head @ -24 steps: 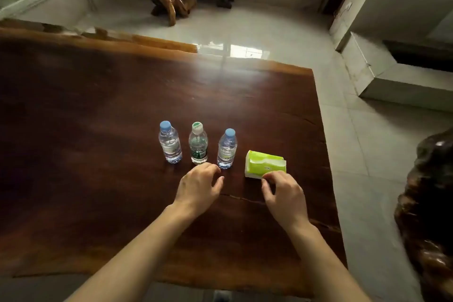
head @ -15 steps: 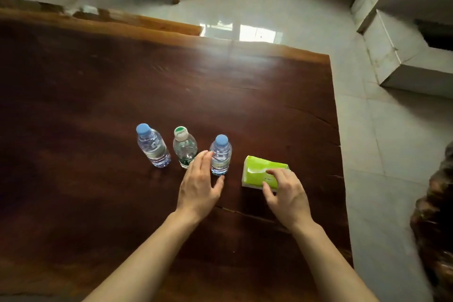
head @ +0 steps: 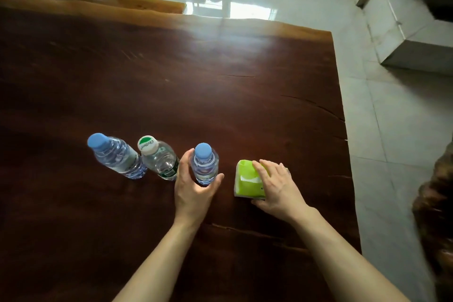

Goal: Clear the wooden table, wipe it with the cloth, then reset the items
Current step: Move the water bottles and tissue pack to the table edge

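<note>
Cupping the right-hand bottle (head: 204,167) in left hand (head: 193,193), right hand (head: 277,186) gripping tissue pack (head: 246,179) beside it

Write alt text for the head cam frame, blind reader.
Seen from above, a person's left hand wraps around the right-most of three upright water bottles while the right hand grips a green tissue pack beside it. All sit on a dark wooden table over a pale tiled floor.

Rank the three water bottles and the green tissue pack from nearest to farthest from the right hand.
From the right hand:
1. Green tissue pack, under its fingers.
2. Blue-capped bottle, in the left hand.
3. White-capped bottle, middle.
4. Blue-capped bottle, far left.
</note>
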`<state>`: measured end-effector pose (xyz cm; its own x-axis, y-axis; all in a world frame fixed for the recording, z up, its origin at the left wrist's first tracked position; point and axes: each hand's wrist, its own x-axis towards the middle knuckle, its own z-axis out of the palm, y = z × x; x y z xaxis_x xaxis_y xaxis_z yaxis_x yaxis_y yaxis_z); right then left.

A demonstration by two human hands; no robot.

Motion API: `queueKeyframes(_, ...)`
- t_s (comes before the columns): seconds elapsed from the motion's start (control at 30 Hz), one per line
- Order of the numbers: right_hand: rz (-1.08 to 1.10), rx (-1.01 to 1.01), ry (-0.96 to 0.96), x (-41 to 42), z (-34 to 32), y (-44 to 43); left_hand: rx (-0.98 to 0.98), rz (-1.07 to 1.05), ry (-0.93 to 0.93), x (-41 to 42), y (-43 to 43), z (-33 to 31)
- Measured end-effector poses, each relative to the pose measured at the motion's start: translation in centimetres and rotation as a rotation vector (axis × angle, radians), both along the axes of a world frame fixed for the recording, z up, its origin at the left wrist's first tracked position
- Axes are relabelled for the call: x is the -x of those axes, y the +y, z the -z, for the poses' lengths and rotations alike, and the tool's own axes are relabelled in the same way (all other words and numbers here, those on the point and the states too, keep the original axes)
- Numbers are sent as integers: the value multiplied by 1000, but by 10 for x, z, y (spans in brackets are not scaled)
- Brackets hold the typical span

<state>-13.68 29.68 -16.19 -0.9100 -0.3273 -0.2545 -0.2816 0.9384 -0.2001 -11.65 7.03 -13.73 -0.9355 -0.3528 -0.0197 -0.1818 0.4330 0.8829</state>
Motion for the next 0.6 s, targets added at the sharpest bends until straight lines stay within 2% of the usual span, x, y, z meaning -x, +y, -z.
queueKeyframes(0.3, 24, 28, 56, 8, 12, 3, -40, 80, -62, 17, -9, 6)
queueKeyframes(0.6, 297, 133, 186, -30, -13, 1, -25, 216, -32, 9, -10, -11)
